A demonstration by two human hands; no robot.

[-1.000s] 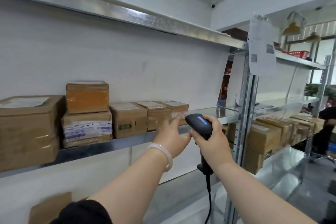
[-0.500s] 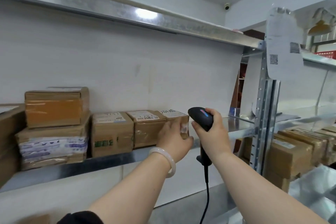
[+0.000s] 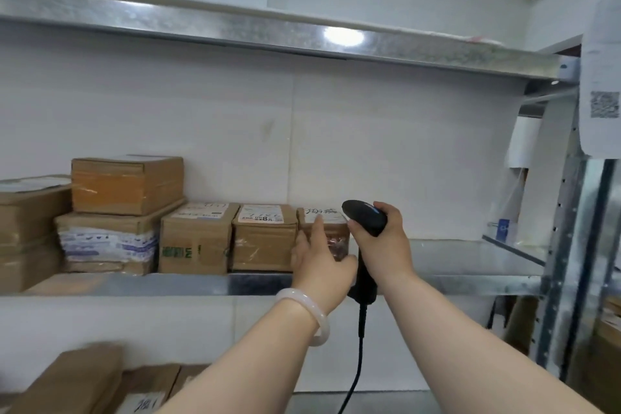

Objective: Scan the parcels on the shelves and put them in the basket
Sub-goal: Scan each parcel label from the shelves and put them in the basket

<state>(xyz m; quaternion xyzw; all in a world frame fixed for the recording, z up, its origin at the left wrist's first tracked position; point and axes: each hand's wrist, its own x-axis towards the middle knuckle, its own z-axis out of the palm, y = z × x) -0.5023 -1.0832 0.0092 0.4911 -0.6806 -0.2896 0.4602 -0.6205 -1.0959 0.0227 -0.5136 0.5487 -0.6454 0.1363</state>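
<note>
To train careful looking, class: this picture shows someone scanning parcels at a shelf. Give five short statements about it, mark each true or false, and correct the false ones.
1. The right hand holds a black scanner. True.
2. The left hand touches the leftmost box on the shelf. False: it touches the rightmost parcel of the row.
3. A pale bracelet sits on the left wrist. True.
4. The scanner is cordless. False: a black cable hangs from its handle.
5. The orange-taped box stands on top of another box. True.
</note>
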